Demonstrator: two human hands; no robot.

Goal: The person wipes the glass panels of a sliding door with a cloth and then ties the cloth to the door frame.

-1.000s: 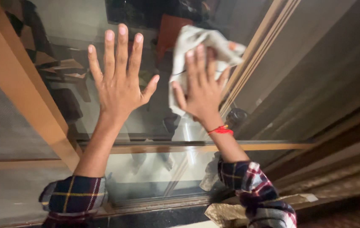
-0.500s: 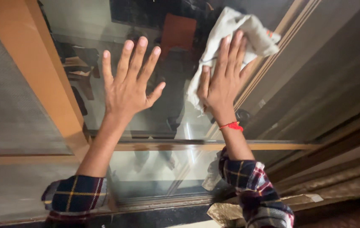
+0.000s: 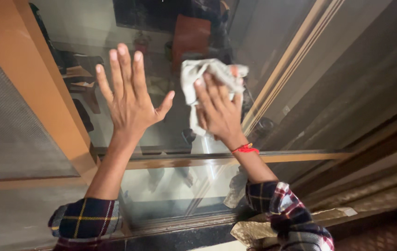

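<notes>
My left hand [image 3: 128, 95] is pressed flat against a glass window pane [image 3: 161, 121], fingers spread wide and holding nothing. My right hand [image 3: 219, 111] presses a crumpled white cloth [image 3: 198, 74] against the same pane, a little right of the left hand. A red thread is tied round my right wrist [image 3: 245, 148]. Both arms wear rolled plaid sleeves. The glass reflects a dim room and my own arms.
A wooden frame post [image 3: 35, 79] runs down the left of the pane, with a mesh screen [image 3: 7, 130] beyond it. A horizontal wooden rail [image 3: 300, 157] crosses below my hands. Sliding tracks [image 3: 282, 74] slant up at the right. Brown paper [image 3: 254, 230] lies on the sill.
My right hand has swept the cloth from the upper right of the pane down and left, toward my left hand. The left hand stayed flat on the glass, shifting slightly left.
</notes>
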